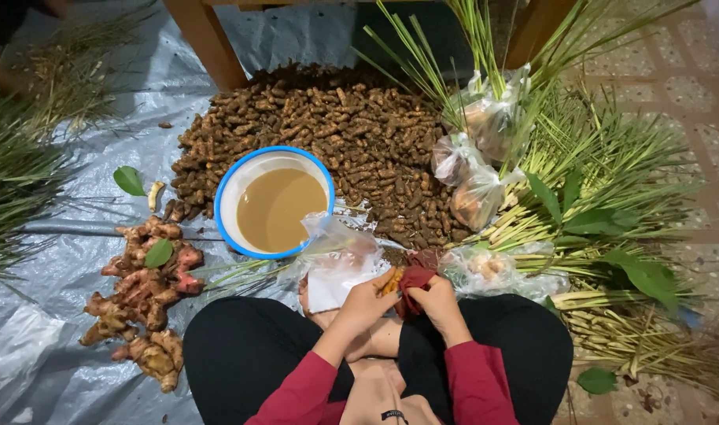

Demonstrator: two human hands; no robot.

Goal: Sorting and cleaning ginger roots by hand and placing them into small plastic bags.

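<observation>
I sit cross-legged on a grey tarp. My left hand holds a small orange-brown root, one like those in the big pile of brown roots in front of me. My right hand grips a dark red cloth pressed against that root. Both hands meet just above my lap, beside a clear plastic bag with white contents.
A blue-rimmed white bowl of murky brown water stands ahead left. Ginger-like rhizomes lie at my left. Lemongrass stalks and tied plastic bags fill the right. Wooden table legs stand behind the pile.
</observation>
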